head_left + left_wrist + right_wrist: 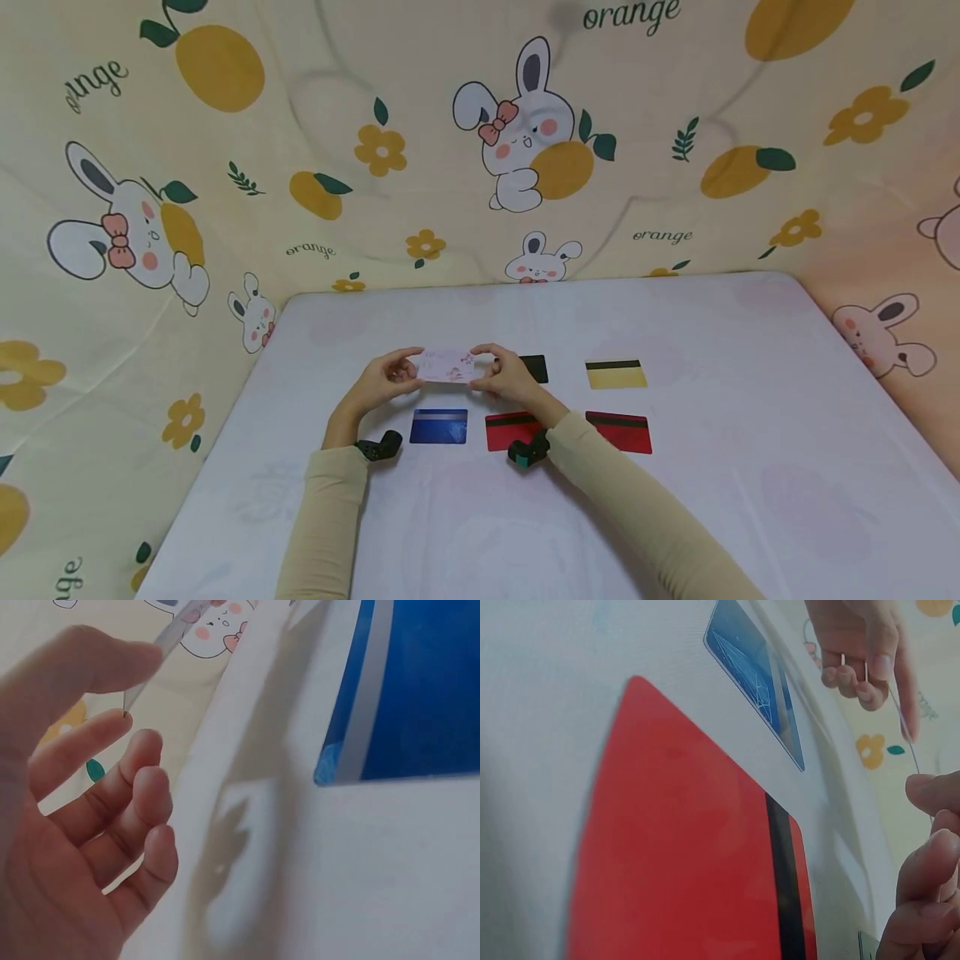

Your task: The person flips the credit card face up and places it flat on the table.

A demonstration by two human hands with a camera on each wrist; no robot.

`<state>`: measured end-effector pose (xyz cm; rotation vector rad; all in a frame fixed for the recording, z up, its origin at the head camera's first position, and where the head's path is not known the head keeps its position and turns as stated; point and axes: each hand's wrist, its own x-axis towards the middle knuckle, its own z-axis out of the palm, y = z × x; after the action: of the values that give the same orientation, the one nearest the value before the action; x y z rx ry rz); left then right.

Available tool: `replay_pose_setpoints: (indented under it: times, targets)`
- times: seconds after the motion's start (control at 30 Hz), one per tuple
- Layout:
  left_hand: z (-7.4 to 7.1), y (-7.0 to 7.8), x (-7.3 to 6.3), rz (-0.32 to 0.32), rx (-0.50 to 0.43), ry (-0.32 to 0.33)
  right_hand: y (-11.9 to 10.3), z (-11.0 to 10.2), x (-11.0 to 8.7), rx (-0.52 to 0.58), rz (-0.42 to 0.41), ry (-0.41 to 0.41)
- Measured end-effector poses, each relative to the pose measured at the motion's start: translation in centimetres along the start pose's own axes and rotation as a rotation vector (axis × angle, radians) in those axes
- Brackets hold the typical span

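Between both hands a pale pink card (444, 366) with small printed figures is held up above the table, its face toward the head camera. My left hand (385, 377) pinches its left edge between thumb and index finger; the other fingers curl loosely in the left wrist view, where the card (174, 637) appears nearly edge-on. The right edge is pinched by my right hand (510, 377). Below the held card lies a blue card (438, 427) with a light stripe. A red card (510, 430) with a dark stripe sits under the right wrist, partly hidden.
Behind the right hand a black card (536, 368) is partly covered. Farther right lie a gold card (616, 375) and another red card (621, 433), the latter partly under the right sleeve. A printed rabbit-and-orange cloth (450, 183) hangs behind the white table (720, 367).
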<state>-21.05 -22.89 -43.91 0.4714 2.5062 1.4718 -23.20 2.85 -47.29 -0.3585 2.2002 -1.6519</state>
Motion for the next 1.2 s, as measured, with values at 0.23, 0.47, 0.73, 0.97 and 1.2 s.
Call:
replay_pose_setpoints:
  times: [0.23,0.47,0.73,0.97,1.2]
  targets:
    - [0.5,-3.0,0.9,0.011,0.043,0.027,0.1,0.3,-0.1,-0.038,0.013,-0.007]
    - [0.9,-3.6,1.1,0.003,0.002,-0.001,0.2,0.5,-0.1,-0.060,0.050,0.024]
    - [1.0,-4.1,1.6,-0.058,0.014,-0.014,0.3,0.7,0.0,-0.045,0.102,0.045]
    - [1.2,-3.6,1.9,-0.096,0.077,-0.023,0.3,0.8,0.0,-0.044,0.154,0.052]
    - [1.4,-3.4,2.2,-0.104,0.128,-0.022,0.1,0.8,0.0,-0.046,0.187,0.057]
